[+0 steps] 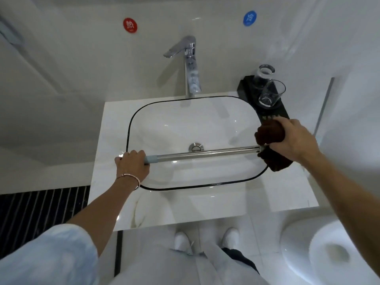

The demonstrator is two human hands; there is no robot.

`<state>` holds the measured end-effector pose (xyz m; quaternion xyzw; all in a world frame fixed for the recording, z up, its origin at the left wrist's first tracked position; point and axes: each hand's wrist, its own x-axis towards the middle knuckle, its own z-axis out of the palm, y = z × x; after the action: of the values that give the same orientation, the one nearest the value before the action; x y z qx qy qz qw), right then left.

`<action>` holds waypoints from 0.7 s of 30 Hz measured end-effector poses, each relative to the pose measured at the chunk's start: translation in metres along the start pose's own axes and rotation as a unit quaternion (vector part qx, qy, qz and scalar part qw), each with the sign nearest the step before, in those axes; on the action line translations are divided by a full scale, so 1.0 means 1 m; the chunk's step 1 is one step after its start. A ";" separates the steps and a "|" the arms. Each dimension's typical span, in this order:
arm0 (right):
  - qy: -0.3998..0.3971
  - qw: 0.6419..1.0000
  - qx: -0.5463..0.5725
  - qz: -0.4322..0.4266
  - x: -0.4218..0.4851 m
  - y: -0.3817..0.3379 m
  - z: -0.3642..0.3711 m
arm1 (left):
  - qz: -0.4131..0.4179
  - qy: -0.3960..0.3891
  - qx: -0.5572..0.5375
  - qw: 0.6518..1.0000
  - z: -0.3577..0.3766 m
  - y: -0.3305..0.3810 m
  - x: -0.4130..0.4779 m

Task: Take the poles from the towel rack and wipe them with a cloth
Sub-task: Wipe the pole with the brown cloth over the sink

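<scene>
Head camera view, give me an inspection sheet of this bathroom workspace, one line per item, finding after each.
Surface: white counter with a glass-edged basin; looks dry, drain closed or capped, cannot tell which.
Job's things: metal pole held level over the basin; dark brown cloth wrapped around its right end.
Clutter: black tray at the back right carrying two clear glasses.
Grippers: left hand closed on the pole's grey end; right hand closed on the cloth.
Cables: nothing seen.
Surroundings: chrome faucet; red sticker and blue sticker on the wall; toilet at lower right.
</scene>
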<state>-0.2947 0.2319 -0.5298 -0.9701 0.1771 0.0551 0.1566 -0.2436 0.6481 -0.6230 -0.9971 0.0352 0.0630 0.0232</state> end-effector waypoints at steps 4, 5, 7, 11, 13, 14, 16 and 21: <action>-0.069 0.994 0.084 0.023 0.012 0.028 0.010 | -0.002 0.003 0.004 1.000 0.000 0.002 -0.001; -0.088 0.991 0.099 0.017 0.015 0.029 0.010 | -0.004 0.006 0.006 1.000 0.000 0.002 -0.001; -0.127 0.984 0.128 0.007 0.021 0.024 0.011 | -0.007 0.009 0.013 1.000 0.000 0.004 -0.002; -0.152 0.981 0.086 -0.085 0.012 -0.021 0.028 | -0.005 0.009 0.023 1.000 -0.001 0.006 -0.003; -0.157 0.977 0.063 -0.129 0.005 -0.054 0.043 | -0.002 0.007 0.021 1.000 -0.001 0.005 -0.002; -0.158 0.975 0.054 -0.146 0.000 -0.072 0.050 | 0.000 0.008 0.021 1.000 -0.001 0.004 -0.002; -0.153 0.971 0.030 -0.182 -0.009 -0.109 0.066 | 0.001 0.009 0.022 1.000 0.001 0.003 -0.002; -0.129 0.950 0.004 -0.286 -0.036 -0.202 0.118 | 0.005 0.006 0.015 1.000 0.003 0.001 -0.002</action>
<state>-0.2615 0.4611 -0.5779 -0.9641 -0.1288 0.1316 0.1916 -0.2462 0.6470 -0.6255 -0.9969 0.0411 0.0562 0.0378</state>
